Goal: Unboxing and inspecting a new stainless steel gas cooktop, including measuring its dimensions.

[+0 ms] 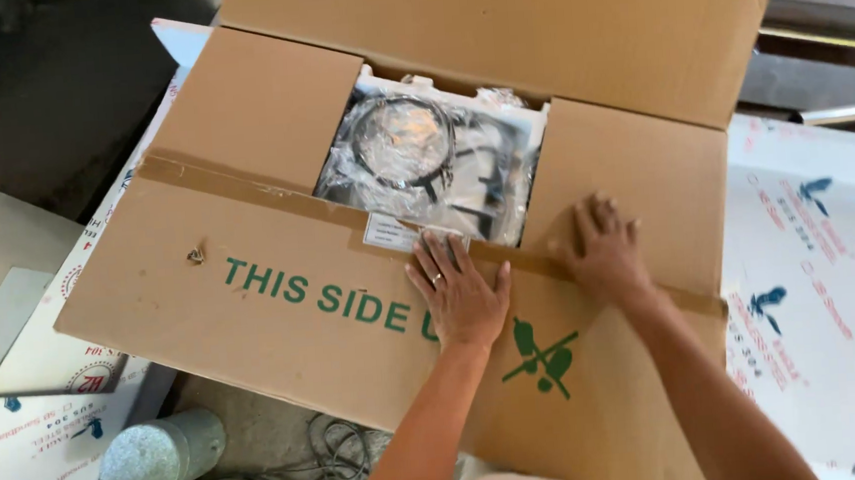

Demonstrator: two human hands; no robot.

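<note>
At the far left, a grey floor (6,239) and a pale flat board are showing, and a white sheet printed in red and blue (47,397) is lying under the box's near-left corner. Below it, a speckled grey cylinder (157,457) is lying on its side beside a tangle of dark cable (338,462).

You are working on a large cardboard box (268,111) lying flat on that printed white surface. Its 2 side flaps are lying nearly closed, the far flap (533,32) is standing up and back, and the near flap, printed in green, is hanging toward you with a strip of brown tape (243,188) clinging across it. So I judge the opening as well along: the seal is cut, but the contents are sitting inside. Through the gap you are seeing a dark metal appliance wrapped in clear plastic (422,160), set in white foam.

Your left hand (461,288) is lying flat, fingers spread, gripping nothing, pressing the near flap just below the gap. Your right hand (604,248) is also open and flat, resting on the right flap's tape seam.

To the right, more of the printed white sheet (821,273) is spreading out, with metal bars (835,41) beyond.
</note>
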